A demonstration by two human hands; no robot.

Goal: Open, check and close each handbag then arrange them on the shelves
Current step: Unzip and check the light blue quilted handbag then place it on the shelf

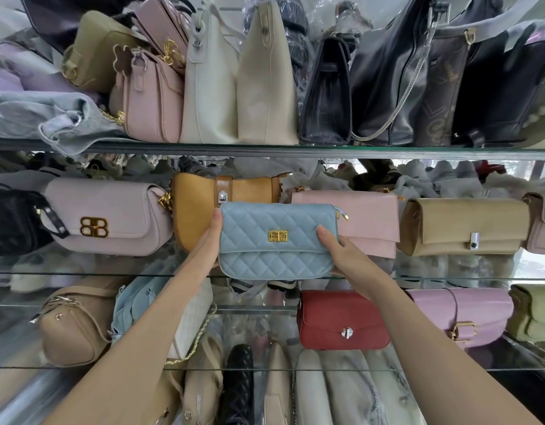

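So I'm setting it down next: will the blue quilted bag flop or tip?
The blue quilted bag probably holds its shape: its outline looks firm between left hand and right hand. It looks padded, likely light. Its narrow base may tip.

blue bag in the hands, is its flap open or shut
Shut. The blue bag's quilted flap lies flat over the front, with the gold clasp sitting on it. Whether the clasp is locked cannot be told.

Glass shelves (295, 148) run across the whole frame in tiers; soft, even light reflects off their edges.
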